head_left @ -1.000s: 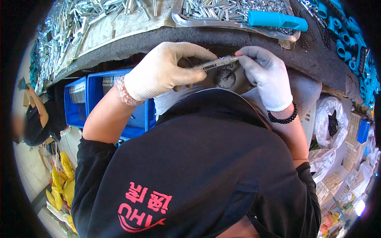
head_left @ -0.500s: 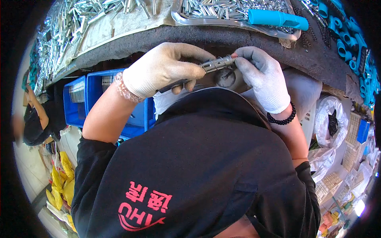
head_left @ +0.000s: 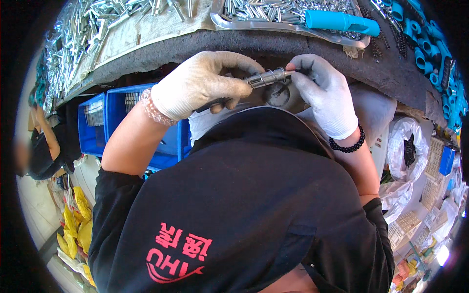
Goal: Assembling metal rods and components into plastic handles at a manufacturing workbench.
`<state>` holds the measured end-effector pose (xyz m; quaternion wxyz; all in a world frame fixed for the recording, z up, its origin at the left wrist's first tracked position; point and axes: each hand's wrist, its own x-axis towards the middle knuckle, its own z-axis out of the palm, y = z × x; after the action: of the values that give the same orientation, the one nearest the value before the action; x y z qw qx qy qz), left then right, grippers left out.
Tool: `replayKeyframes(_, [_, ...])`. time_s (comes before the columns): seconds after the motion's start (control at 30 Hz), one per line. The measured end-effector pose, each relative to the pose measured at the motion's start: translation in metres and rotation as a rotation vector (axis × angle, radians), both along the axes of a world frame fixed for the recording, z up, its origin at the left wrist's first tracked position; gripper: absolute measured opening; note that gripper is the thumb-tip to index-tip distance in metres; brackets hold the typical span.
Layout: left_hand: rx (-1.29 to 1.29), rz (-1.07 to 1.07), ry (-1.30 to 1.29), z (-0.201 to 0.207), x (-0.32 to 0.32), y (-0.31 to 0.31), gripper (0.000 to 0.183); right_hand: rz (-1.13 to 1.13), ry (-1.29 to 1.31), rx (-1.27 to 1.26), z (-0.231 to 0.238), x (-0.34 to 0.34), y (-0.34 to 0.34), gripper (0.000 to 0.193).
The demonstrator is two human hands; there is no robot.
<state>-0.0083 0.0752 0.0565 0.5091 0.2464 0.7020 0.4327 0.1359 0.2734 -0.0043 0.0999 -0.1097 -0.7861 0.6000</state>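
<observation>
My left hand (head_left: 202, 87), in a white knit glove, is closed around a metal cylinder (head_left: 266, 78) with a wire spring around it. The cylinder lies level, its far end pointing right and slightly up. At that end my right hand (head_left: 326, 95), gloved too with greyed fingers, has its thumb and forefinger closed on a thin metal piece (head_left: 292, 73), too small to name. One forefinger tip shows bare through the glove. Just below the cylinder is a small round dish (head_left: 278, 96) with grey-white stuff in it. Part of the left fingers is hidden behind the cylinder.
A metal tray (head_left: 293, 28) full of small pins stands on the bench, a blue tube (head_left: 337, 22) across it. Loose metal rods (head_left: 83, 49) lie far left, blue tubes (head_left: 430, 49) far right. Blue bins (head_left: 93, 127) stand beside my left arm. Another person (head_left: 51, 146) works at far left.
My right fingertips have drawn slightly away from the cylinder's end, and the thin piece now shows between. The left hand has hardly moved.
</observation>
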Motion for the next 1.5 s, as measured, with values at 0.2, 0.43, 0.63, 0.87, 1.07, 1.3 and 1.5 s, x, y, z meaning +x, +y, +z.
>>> replayKeyframes(0.2, [-0.02,0.026,-0.083,-0.001,-0.003,-0.002,0.047,-0.029,-0.052,-0.132,0.004,0.001,0.0,0.016])
replayKeyframes(0.43, [0.031,0.039,-0.168,-0.012,-0.007,-0.008,0.053,-0.021,-0.076,-0.145,0.007,0.004,-0.001,0.017])
replayKeyframes(0.63, [0.052,0.005,-0.115,-0.011,-0.007,-0.004,0.052,-0.031,-0.112,-0.2,0.007,0.003,0.003,0.018])
replayKeyframes(0.87, [-0.005,0.025,-0.057,-0.001,-0.011,-0.003,0.036,-0.156,0.125,0.079,0.023,0.007,0.013,0.017])
replayKeyframes(1.07, [0.067,0.204,-0.152,0.0,0.0,-0.025,0.027,-0.397,0.225,0.579,0.066,0.0,0.113,0.032])
replayKeyframes(1.3, [0.184,0.326,-0.287,-0.009,0.005,-0.038,0.032,-0.161,0.098,0.624,0.056,-0.016,0.121,0.035])
replayKeyframes(1.5, [0.136,0.292,-0.243,-0.009,-0.006,-0.038,0.024,-0.188,0.125,0.004,0.066,0.038,0.079,0.032])
